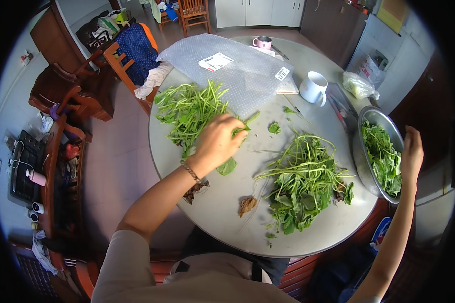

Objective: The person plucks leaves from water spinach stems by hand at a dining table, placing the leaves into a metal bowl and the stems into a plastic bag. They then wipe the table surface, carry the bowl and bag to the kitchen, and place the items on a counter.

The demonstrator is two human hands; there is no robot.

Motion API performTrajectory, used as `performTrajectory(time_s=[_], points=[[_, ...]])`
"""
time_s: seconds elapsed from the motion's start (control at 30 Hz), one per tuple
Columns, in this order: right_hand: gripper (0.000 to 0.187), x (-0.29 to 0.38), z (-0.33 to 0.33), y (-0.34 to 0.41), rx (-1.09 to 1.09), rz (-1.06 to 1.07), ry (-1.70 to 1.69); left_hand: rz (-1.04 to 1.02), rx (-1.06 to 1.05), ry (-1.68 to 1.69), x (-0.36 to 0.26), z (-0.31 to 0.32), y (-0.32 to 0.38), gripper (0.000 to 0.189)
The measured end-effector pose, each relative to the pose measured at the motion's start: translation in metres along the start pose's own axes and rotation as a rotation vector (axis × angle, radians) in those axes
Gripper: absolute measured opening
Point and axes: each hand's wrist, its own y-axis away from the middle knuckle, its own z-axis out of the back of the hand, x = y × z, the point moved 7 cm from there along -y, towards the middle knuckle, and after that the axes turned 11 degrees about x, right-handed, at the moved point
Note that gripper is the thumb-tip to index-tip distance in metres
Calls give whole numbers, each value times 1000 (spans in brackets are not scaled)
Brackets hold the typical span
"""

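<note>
My left hand [220, 138] is over the left part of the round table, its fingers closed on a green leafy stem [239, 130]. Beside it lies a heap of leafy greens with long stems [191, 110]. A second heap of greens [307, 181] lies nearer to me, right of the middle. At the table's right edge a metal bowl [367, 178] stands tilted, with leafy greens [381, 155] inside. My right hand [412, 153] is at the bowl's outer right rim; its fingers are partly hidden, and whether it grips the rim is unclear. A dry brown leaf [247, 206] lies near the front.
A bubble-wrap sheet [227, 81] with labels covers the far side of the table [246, 235]. A white mug [313, 89], a pink mug [262, 42], a tray with utensils [341, 108] and a plastic bag [359, 86] stand or lie around it. A wooden chair [123, 70] adjoins the left edge.
</note>
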Motion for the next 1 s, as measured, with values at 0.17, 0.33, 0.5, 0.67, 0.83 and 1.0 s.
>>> performTrajectory(time_s=[0.17,0.33,0.5,0.67,0.83,1.0], points=[[48,29,-51,7,36,65,74,305,218,-233,44,-6,14,22],[33,158,-101,81,526,157,-641,201,76,205,23,0,27,18],[47,247,-148,137,1111,-254,-1601,124,14,604,-39,-23,61,19],[36,257,-183,151,1138,-498,-1594,-169,133,393,-95,-39,81,24],[27,223,-165,144,1014,-516,-1536,244,133,915,-35,-38,81,19],[31,220,-144,134,1059,-516,-1681,225,77,1057,-11,-27,43,30]])
